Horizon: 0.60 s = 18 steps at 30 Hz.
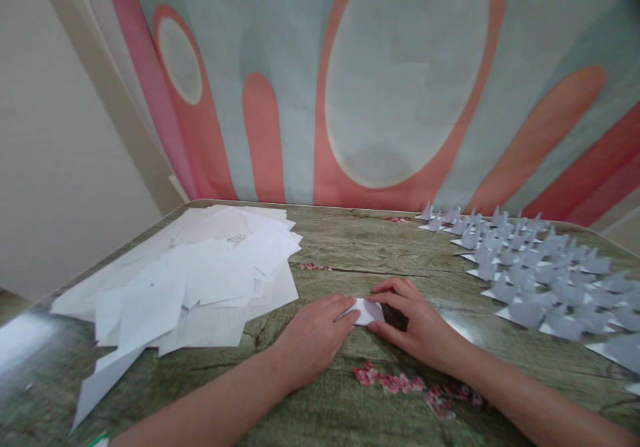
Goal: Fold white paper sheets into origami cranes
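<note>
backdrop point(300, 54), printed in coral and pale blue-green: it is hanging at twelve o'clock, behind the far edge of the wood-grain bench point(350, 240). clock positions are being read from the folded paper point(369, 312).

item one, folded paper, small and white: it is sitting at the dial's centre, between left hand point(313, 337) and right hand point(417, 317).

item two, left hand: it is reaching in from eight o'clock; its fingers point(341, 305) are pressing together, pinching the left end of the folded paper against the thumb.

item three, right hand: it is reaching in from four o'clock; its thumb and forefinger are standing apart, holding the right end between them by the near and far edges.

item four, loose white sheets point(215, 267): they are overlapping in a broad pile between nine and ten o'clock, corners jutting out; small print is showing on one.

item five, folded paper birds point(527, 257), pale grey-white: they are standing in close rows from one o'clock round past three.

item six, pink blossom prints point(395, 380): they are marking the bench at five, ten and one o'clock.
</note>
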{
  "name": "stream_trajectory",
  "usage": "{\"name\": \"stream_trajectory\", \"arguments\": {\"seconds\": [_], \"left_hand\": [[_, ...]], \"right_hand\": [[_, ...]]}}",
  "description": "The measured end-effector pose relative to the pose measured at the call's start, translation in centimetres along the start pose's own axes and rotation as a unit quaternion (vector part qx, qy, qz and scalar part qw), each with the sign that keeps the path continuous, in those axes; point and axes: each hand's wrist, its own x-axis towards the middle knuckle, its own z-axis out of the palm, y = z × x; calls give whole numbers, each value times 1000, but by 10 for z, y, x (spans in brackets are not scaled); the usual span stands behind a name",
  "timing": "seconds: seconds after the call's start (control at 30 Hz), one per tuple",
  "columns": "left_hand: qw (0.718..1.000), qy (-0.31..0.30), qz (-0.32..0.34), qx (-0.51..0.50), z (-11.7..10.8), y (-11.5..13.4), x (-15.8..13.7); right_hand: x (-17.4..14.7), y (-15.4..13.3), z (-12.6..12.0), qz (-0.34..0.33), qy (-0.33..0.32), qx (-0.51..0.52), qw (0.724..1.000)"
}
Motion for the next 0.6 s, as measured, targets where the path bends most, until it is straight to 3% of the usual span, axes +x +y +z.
{"name": "stream_trajectory", "arguments": {"seconds": [0.17,0.6], "left_hand": [[1000,-9,10,10,0,0,1],[999,-5,35,42,-1,-1,3]], "right_hand": [[-1,0,-1,13,18,5,1000],[-5,-7,0,-84,-1,-104,991]]}}
